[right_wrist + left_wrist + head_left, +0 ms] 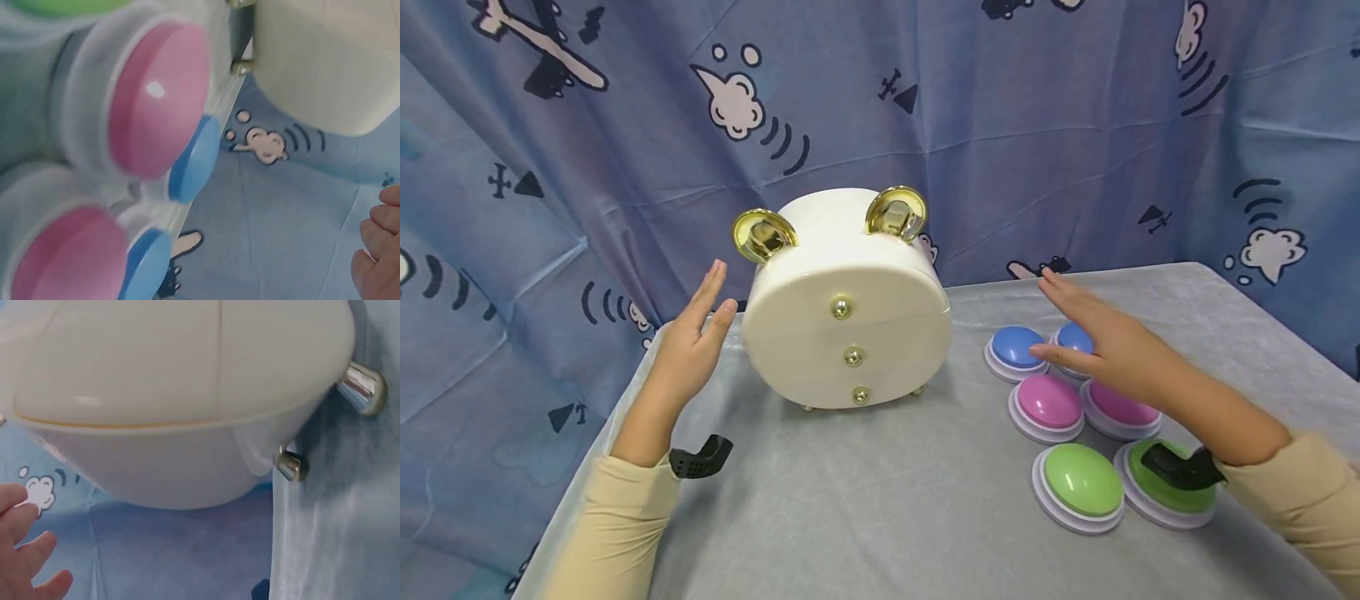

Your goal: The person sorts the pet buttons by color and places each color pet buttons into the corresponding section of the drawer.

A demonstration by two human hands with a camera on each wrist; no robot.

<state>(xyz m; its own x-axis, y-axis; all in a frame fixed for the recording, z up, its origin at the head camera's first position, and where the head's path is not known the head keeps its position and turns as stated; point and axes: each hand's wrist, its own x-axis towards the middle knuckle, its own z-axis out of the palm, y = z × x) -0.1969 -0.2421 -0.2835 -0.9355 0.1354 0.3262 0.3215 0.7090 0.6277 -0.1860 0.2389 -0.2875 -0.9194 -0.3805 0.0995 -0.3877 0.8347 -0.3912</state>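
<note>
A white rounded drawer box (797, 342) with gold ear shapes (765, 236) and three gold knobs (853, 357) stands on short gold feet. Just left of it, my left hand (688, 354) is raised with fingers straight and holds nothing. My right hand (1112, 346) hovers over the far end of a group of domed push buttons, fingers extended and nothing in the grasp. The group has two blue buttons (1015, 346) at the back, two pink ones (1049, 402) in the middle and two green ones (1084, 479) nearest me. The right hand and forearm partly cover the right-hand buttons.
A grey cloth-covered table (865, 500) carries everything. Behind it and along the sides hangs a blue patterned curtain (1000, 167). Each wrist wears a black strap mount, one (702, 457) at the left and one (1180, 468) overlapping a green button.
</note>
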